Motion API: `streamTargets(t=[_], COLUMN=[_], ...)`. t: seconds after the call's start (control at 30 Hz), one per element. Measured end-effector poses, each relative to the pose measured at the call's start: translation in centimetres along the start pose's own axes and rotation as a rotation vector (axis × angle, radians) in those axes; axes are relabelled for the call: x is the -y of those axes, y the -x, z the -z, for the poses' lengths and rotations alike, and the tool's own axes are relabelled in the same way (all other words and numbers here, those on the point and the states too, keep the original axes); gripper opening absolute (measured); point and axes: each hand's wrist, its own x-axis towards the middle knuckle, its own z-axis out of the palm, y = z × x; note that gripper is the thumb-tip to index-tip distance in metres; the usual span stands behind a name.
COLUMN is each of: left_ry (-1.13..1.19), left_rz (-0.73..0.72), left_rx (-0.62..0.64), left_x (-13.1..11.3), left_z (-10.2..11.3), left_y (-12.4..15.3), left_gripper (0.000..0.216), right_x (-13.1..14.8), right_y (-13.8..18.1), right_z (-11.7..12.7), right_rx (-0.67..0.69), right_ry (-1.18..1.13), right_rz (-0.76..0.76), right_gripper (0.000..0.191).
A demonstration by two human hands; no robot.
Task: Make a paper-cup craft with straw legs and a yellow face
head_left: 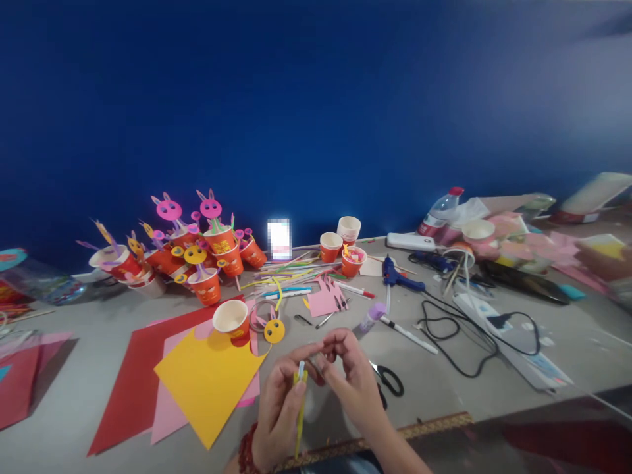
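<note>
On the grey table, left to right, placed against the yellow paper sheet (207, 382):

Far left of the sheet: red paper (20, 382) lay flat at the table's edge.
Behind the sheet, to the left: a cluster of orange paper cups (197, 260) with pink and yellow animal faces on sticks stood against the blue wall.
On the sheet's far corner: a single orange cup (232, 319) stood upright, with a yellow face disc (274, 330) just beside it.
Beyond the sheet: loose coloured straws (291, 273) were scattered.
Left hand (281, 408): just right of the sheet, it pinched a yellow straw (299, 408) upright between thumb and fingers.
Right hand (353, 375): fingers curled, its tips met the left hand's at the straw's white top; what it gripped, I could not tell.
Right of the hands: black-handled scissors (390, 380) lay partly hidden.
Further right: a blue glue gun (397, 278) and its black cable (459, 336) lay well apart from the sheet.
</note>
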Motion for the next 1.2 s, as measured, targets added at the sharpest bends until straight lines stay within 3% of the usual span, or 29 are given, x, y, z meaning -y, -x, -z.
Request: streamTargets(t=[0.23,0.5,0.83,1.03,1.2], left_ry=[0.014,-0.064,-0.210,-0.365,-0.464], left_rz=[0.058,-0.010,-0.128,-0.275,-0.404], left_rx=[-0.089,-0.125,-0.039,0.021,0.086], left_x=[0.3,0.6,0.7,0.9,0.9], left_z=[0.2,0.2,0.3,0.8,1.5], left_y=[0.3,0.7,1.0,0.7,0.4], left_gripper=[0.014,0.012,0.012,0.015,0.028], right_x=[0.1,0.0,-0.3,-0.2,-0.6], right_y=[-0.1,0.0,0.6,0.5,0.9], right_z=[0.1,0.2,0.7,0.7,0.6], right_rx=[-0.051,-0.052,-0.014,-0.018,-0.007], right_ry=[0.109,0.106,0.124,0.097,0.015], right_rz=[0.118,0.129,0.107,0.167,0.129], right_gripper=[0.010,0.006,0.008,0.011,0.012])
